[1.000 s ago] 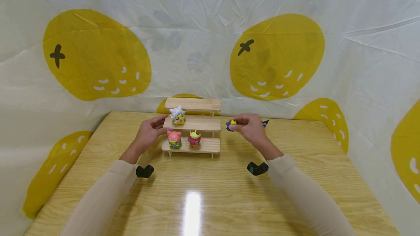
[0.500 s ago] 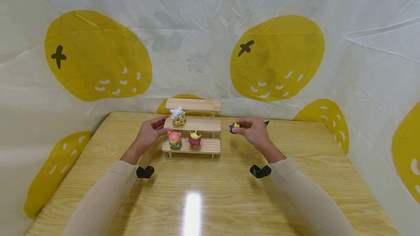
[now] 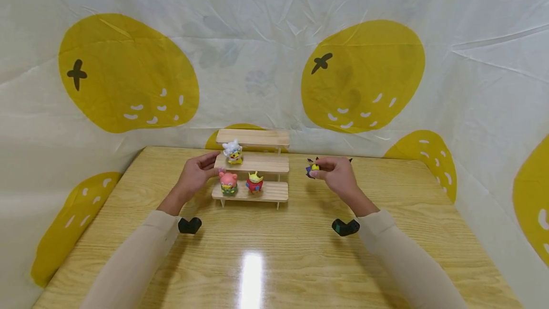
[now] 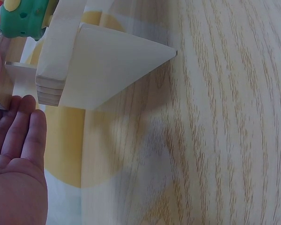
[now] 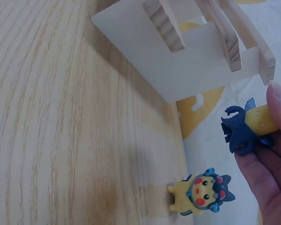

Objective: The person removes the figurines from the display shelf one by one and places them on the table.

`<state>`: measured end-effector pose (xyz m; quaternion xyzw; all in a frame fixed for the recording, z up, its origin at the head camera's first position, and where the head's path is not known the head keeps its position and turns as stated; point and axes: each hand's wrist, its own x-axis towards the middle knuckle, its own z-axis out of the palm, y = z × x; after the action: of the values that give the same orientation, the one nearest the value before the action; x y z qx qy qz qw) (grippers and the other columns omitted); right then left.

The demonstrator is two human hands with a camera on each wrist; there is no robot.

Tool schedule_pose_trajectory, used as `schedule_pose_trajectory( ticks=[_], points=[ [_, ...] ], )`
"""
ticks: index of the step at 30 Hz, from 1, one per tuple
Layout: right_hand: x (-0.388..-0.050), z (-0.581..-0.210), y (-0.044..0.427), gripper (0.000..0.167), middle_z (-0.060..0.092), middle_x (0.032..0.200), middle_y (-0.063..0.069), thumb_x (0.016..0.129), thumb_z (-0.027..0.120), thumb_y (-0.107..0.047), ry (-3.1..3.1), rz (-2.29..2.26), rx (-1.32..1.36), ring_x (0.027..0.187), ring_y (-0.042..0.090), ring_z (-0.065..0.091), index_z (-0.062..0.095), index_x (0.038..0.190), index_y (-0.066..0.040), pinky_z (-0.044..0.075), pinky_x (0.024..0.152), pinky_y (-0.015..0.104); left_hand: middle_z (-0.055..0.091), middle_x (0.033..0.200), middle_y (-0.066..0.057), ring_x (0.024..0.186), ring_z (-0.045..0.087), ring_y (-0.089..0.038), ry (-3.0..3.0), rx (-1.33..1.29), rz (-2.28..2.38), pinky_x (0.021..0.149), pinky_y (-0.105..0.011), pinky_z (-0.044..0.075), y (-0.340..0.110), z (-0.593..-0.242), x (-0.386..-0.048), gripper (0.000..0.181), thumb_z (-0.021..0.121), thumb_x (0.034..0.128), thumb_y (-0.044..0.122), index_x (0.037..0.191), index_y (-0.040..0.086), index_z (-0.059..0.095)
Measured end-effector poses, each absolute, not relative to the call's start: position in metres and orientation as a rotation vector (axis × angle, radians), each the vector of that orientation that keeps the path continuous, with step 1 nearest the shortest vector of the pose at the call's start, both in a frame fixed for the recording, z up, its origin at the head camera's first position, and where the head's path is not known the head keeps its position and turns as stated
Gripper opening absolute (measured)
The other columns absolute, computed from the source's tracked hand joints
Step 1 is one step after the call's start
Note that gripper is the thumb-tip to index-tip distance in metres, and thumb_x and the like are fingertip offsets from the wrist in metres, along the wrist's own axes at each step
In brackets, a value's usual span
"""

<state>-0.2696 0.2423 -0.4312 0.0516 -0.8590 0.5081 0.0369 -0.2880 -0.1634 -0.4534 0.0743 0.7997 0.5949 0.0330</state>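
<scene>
**Display stand (image 3: 274, 162) with 5 figurines**

Display stand: 1, light wood, 3 tiers, upright near the back of the table (image 3: 274, 237).

Middle tier: 1 figurine, the white-hooded figurine (image 3: 232, 152), yellow-faced, at the left end.

Bottom tier: 2 figurines. The pink figurine (image 3: 228, 183), with a green lower part, is at the left; the red-suited figurine (image 3: 254, 183), yellow-headed, is near the centre, apart from it.

Right hand (image 3: 339, 175): 1, pinching 1 figurine, the blue-and-yellow figurine (image 5: 243, 126), by its yellow part between thumb and fingers. Piece held to the right of the stand, apart from it.

Table, right side: 1 figurine, the blue-hooded figurine (image 5: 201, 192), yellow with red cheeks, upright near the held piece; mostly hidden behind the right hand in the head view.

Left hand (image 3: 198, 171): 1, pinching the left end of the middle tier, thumb in front, fingers behind.

Sleeves: 2, beige. Black wrist devices: 2, 1 beside the left cuff (image 3: 189, 225), 1 beside the right (image 3: 345, 227).

Backdrop (image 3: 253, 23): pale cloth, yellow fruit print.
</scene>
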Motion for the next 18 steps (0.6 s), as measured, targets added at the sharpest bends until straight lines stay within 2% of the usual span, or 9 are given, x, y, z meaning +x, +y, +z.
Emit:
schedule_pose_trajectory(
  ticks=[6, 12, 18],
  points=[
    [-0.269, -0.433, 0.246, 0.028, 0.077, 0.118, 0.021, 0.094, 0.078, -0.012, -2.636, 1.554, 0.172, 0.109, 0.032, 0.074, 0.077, 0.119, 0.001, 0.059, 0.086, 0.025, 0.039, 0.166, -0.020, 0.155, 0.038, -0.038, 2.471, 0.246, 1.828, 0.120, -0.049, 0.041, -0.165, -0.455, -0.288, 0.062, 0.069, 0.1016, 0.012, 0.158, 0.007, 0.045],
    [-0.271, -0.437, 0.252, 0.027, 0.078, 0.115, 0.021, 0.094, 0.079, -0.012, -2.635, 1.553, 0.191, 0.101, 0.020, 0.076, 0.078, 0.117, 0.001, 0.056, 0.081, 0.017, 0.039, 0.166, -0.020, 0.155, 0.038, -0.037, 2.466, 0.249, 1.826, 0.119, -0.047, 0.042, -0.165, -0.456, -0.289, 0.062, 0.070, 0.1014, 0.013, 0.158, 0.007, 0.045],
    [-0.271, -0.439, 0.260, 0.027, 0.077, 0.115, 0.023, 0.093, 0.080, -0.010, -2.624, 1.574, 0.198, 0.094, 0.009, 0.075, 0.078, 0.117, 0.003, 0.059, 0.078, 0.015, 0.042, 0.164, -0.020, 0.153, 0.041, -0.036, 2.444, 0.238, 1.842, 0.117, -0.041, 0.047, -0.165, -0.455, -0.290, 0.065, 0.072, 0.1000, 0.016, 0.158, 0.006, 0.045]
  ],
)
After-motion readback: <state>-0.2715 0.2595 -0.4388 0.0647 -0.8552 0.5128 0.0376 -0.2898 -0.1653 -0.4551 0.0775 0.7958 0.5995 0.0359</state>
